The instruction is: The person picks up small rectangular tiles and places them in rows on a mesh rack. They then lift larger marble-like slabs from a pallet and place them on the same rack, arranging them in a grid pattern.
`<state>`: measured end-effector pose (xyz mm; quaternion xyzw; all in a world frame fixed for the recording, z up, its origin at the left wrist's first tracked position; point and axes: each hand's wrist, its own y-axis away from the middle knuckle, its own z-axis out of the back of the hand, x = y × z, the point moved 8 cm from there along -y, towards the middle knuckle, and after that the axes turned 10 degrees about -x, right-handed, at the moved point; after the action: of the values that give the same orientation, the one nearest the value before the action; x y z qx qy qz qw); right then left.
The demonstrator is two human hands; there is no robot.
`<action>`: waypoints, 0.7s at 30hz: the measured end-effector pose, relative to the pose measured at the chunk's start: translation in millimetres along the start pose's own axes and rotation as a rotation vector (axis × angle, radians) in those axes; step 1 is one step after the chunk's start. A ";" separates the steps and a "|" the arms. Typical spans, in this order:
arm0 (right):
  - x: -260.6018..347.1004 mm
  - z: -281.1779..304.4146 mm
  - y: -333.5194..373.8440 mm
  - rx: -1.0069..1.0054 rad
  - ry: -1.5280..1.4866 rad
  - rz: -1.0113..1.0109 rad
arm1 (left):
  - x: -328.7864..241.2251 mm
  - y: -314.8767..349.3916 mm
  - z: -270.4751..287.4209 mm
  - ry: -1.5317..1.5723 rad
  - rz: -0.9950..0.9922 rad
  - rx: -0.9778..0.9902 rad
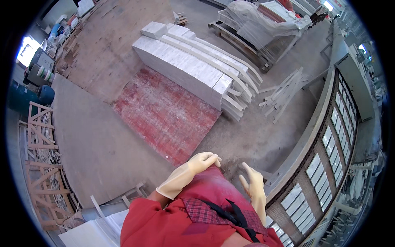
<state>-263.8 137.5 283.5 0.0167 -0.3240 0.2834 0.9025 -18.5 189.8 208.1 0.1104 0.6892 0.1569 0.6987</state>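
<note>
Both my hands wear cream rubber gloves. My left hand [202, 161] is in front of my red apron [210, 183], its fingers curled and close together. Nothing sticks out from it, and its palm is turned out of sight. Beside the apron on the right, my right hand [252, 181] holds nothing, fingers and thumb apart. It is close to the near end of a long conveyor [284, 181] on my right. Ahead of me a long stack of pale stone slabs [181, 68] stands beyond a worn red board [168, 113] on the floor.
Curved pale strips [242, 74] overhang the stack's right end. Loose strips [284, 94] lie scattered on the floor. Pale pieces [317, 173] sit in rows on the conveyor. A plastic-wrapped pallet load [263, 24] stands far back. Wooden frames [43, 164] line the left, and white slabs [94, 230] are at lower left.
</note>
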 end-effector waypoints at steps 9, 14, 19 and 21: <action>41.8 -46.3 -45.1 0.115 0.013 0.045 | 20.8 10.2 32.4 0.292 0.002 -0.045; 26.9 -48.5 -66.7 0.188 0.025 0.048 | 22.0 -16.2 22.3 0.089 0.003 -0.001; -33.7 -32.5 -90.2 0.239 0.036 -0.002 | -26.6 -62.2 -5.6 -0.117 -0.003 0.012; -62.3 -20.2 -108.4 0.230 0.020 0.011 | -37.8 -89.9 -21.6 -0.119 0.003 0.008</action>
<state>-234.7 19.7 247.1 0.1156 -0.2803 0.3239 0.8962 -34.1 91.1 209.3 0.1231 0.6468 0.1483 0.7379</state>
